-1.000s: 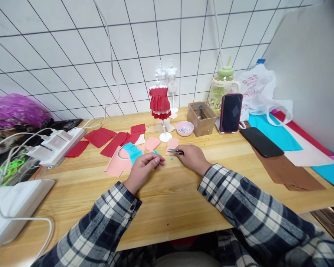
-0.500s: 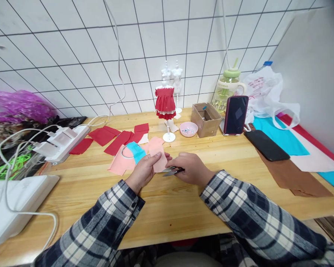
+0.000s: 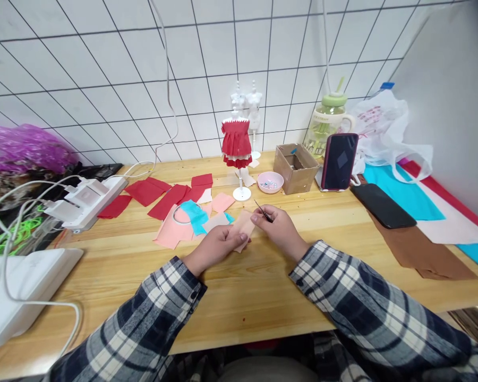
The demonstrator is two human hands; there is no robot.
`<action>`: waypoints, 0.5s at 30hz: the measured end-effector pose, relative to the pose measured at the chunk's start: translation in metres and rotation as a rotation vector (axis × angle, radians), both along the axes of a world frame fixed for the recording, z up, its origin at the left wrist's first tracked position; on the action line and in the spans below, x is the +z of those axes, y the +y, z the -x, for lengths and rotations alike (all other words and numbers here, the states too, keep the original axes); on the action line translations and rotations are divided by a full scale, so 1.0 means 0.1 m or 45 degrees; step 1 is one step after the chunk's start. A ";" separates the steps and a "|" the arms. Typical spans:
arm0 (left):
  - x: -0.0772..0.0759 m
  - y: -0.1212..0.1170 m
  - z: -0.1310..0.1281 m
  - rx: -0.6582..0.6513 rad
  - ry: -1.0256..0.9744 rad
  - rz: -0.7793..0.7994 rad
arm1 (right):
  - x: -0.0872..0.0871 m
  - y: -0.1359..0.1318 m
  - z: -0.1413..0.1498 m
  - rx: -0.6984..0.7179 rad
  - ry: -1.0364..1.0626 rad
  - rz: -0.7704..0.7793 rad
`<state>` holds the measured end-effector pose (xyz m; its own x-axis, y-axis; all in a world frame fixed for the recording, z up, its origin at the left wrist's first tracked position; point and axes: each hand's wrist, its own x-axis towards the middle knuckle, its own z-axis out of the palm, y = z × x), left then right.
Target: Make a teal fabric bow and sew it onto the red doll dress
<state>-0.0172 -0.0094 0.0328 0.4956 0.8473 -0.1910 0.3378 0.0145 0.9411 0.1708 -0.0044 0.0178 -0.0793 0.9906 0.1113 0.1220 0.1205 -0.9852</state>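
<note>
My left hand point(image 3: 217, 245) is closed on the lower left of a small pink fabric piece point(image 3: 244, 225), thumb on top. My right hand point(image 3: 282, 229) grips small scissors point(image 3: 266, 215), mostly hidden in the palm, with a thin dark tip pointing up and left. Its thumb and forefinger also touch the right edge of the pink piece. Beyond my left hand, more pink fabric point(image 3: 169, 233) lies flat, with a ring point(image 3: 174, 216) and a turquoise scrap point(image 3: 195, 214) on it.
A mini dress form in a red dress point(image 3: 236, 139) stands behind my hands. Near it are a pink bowl of beads point(image 3: 271, 183), a cardboard box point(image 3: 296, 170) and a propped phone point(image 3: 338, 162). Red pieces point(image 3: 147, 191) and a power strip point(image 3: 95, 199) lie left, brown fabric point(image 3: 418, 254) right.
The pink piece has tilted and dropped slightly to the right. My right hand has turned and risen to its edge, scissors now pointing up; before, the blades pointed left below the fabric.
</note>
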 end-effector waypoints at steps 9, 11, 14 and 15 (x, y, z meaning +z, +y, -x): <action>-0.07 0.11 0.02 0.291 -0.341 0.085 | -0.06 0.01 -0.07 -0.048 -0.304 -0.055; -0.08 0.13 0.02 0.432 -0.475 0.172 | -0.06 0.01 -0.08 0.007 -0.460 -0.084; -0.07 0.13 0.02 0.514 -0.538 0.251 | -0.04 0.00 -0.07 0.071 -0.602 -0.077; -0.06 0.13 0.02 0.506 -0.538 0.259 | -0.03 -0.01 -0.07 0.090 -0.631 -0.081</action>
<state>-0.0189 0.0039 0.0264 0.2174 0.9500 -0.2243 -0.1321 0.2563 0.9575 0.1779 -0.0049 0.0148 -0.2048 0.9734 0.1032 0.5627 0.2034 -0.8013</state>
